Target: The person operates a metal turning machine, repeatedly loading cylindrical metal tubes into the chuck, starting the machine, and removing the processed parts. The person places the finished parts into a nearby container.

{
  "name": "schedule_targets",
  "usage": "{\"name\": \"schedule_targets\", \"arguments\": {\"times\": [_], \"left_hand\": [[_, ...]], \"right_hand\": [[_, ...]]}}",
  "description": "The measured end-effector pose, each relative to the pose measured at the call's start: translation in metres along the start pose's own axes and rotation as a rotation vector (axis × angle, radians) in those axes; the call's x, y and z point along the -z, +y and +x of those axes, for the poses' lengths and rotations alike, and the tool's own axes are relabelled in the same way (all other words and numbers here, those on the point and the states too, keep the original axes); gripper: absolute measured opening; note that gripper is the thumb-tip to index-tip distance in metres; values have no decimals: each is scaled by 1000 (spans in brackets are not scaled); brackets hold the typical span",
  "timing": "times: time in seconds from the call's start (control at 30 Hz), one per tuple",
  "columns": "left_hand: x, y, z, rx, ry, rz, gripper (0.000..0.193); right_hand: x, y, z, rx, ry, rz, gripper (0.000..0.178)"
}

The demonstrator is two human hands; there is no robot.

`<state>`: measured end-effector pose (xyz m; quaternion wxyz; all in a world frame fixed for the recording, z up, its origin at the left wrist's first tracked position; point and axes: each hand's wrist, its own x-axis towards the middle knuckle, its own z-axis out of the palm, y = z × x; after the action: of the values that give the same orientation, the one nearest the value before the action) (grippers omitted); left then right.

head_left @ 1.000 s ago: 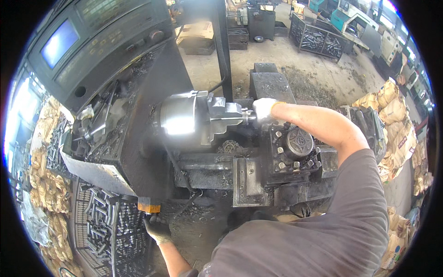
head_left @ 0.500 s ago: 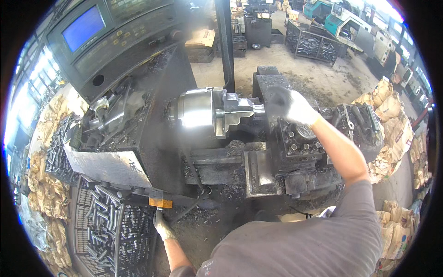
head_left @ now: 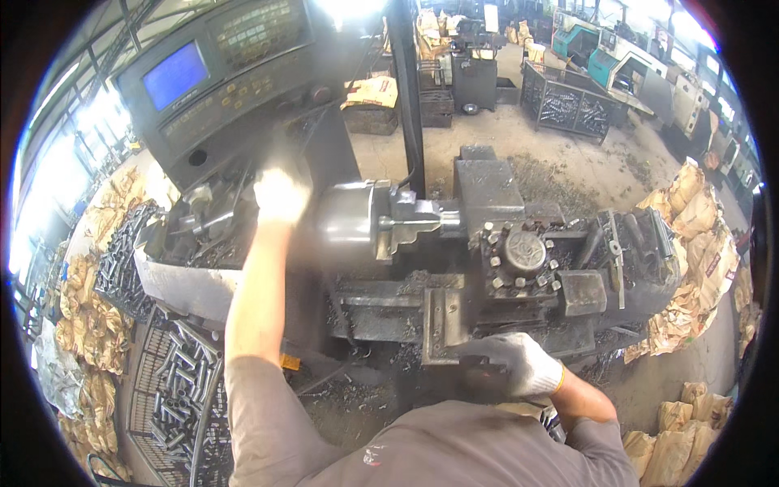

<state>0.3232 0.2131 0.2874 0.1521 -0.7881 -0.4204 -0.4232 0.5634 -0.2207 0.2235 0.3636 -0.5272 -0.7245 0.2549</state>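
The metal rod point(head_left: 449, 218) seems stiff, best held by its outer end; whether left hand point(head_left: 281, 195) and right hand point(head_left: 521, 362) open or hold anything is unclear.

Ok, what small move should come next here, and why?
Probably bring the left hand up to the panel: it is blurred, but appears just below the panel in this view, and a metal part looks held in the chuck. The right hand is low near the slide, away from the chuck.
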Motion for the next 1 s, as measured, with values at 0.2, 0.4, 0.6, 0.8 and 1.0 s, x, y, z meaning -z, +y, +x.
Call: {"name": "schedule_targets", "arguments": {"times": [0.2, 0.4, 0.6, 0.8, 1.0], "left_hand": [[-35, -21, 94, 197, -449, 311, 91], [3, 104, -80, 75, -103, -409, 33], [75, 103, -483, 622, -907, -236, 30], [346, 154, -976, 1657, -1448, 373, 41], [529, 352, -1096, 2169, -1035, 610, 26]], "right_hand": [[10, 33, -33, -5, 25, -20, 44], [-12, 60, -33, -121, -120, 108, 43], [-86, 45, 7, -91, -427, 407, 43], [-222, -37, 21, 67, -1036, 295, 44], [-383, -183, -59, 539, -1450, 42, 43]]}}
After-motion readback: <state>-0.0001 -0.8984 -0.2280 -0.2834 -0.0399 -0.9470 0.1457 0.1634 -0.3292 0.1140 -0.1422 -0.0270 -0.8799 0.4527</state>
